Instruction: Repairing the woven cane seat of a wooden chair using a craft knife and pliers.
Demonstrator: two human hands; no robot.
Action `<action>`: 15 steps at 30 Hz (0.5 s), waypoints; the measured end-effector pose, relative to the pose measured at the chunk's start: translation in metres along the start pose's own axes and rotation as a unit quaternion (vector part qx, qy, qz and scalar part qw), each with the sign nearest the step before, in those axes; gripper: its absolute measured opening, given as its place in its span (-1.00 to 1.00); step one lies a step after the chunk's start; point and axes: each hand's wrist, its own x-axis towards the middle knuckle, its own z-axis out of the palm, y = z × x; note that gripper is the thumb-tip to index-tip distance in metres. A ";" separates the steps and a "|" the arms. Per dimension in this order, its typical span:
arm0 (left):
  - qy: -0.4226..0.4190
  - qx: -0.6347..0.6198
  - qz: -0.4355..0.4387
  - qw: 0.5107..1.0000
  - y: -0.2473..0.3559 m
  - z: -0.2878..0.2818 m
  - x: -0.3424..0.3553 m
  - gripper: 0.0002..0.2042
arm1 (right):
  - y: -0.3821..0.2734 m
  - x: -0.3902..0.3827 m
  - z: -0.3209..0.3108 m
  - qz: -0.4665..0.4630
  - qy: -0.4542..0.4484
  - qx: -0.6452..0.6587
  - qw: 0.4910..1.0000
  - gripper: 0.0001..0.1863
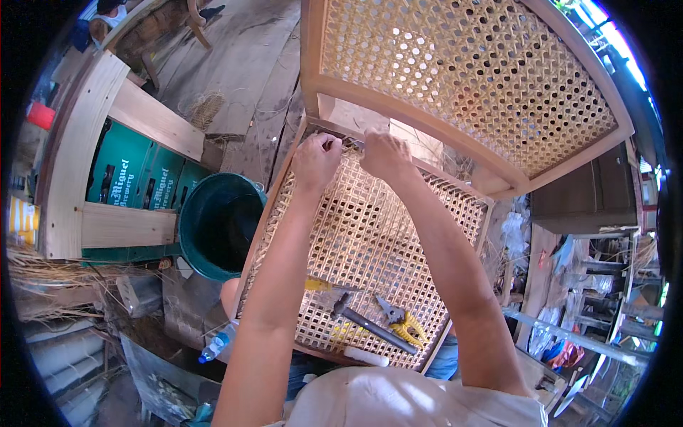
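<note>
A wooden chair's woven cane seat (370, 220) lies in front of me, and its cane backrest (455, 78) rises at the far right. At the seat's far left corner, my left hand (317, 161) is closed with its fingertips curled together; what they pinch is too small to make out. Just right of it, my right hand (385, 154) is closed in a fist by the far rail, with a thin greyish piece showing beside it that I cannot identify. Lying on the near part of the seat are a hammer (376, 329), yellow-handled pliers (404, 326) and a yellow-handled pointed tool (320, 284).
A white cylindrical piece (366, 356) rests at the seat's near edge. Left of the chair stand a dark green bucket (213, 245) and green crates (135, 174) within a wooden frame (128, 224). A plastic bottle (215, 346) is at lower left. Cane scraps (206, 110) litter the plank floor.
</note>
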 end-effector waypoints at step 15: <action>0.016 0.050 0.036 0.998 -0.007 0.003 -0.009 -0.80 | 0.015 -0.007 -0.015 0.130 0.009 0.146 0.981 -0.51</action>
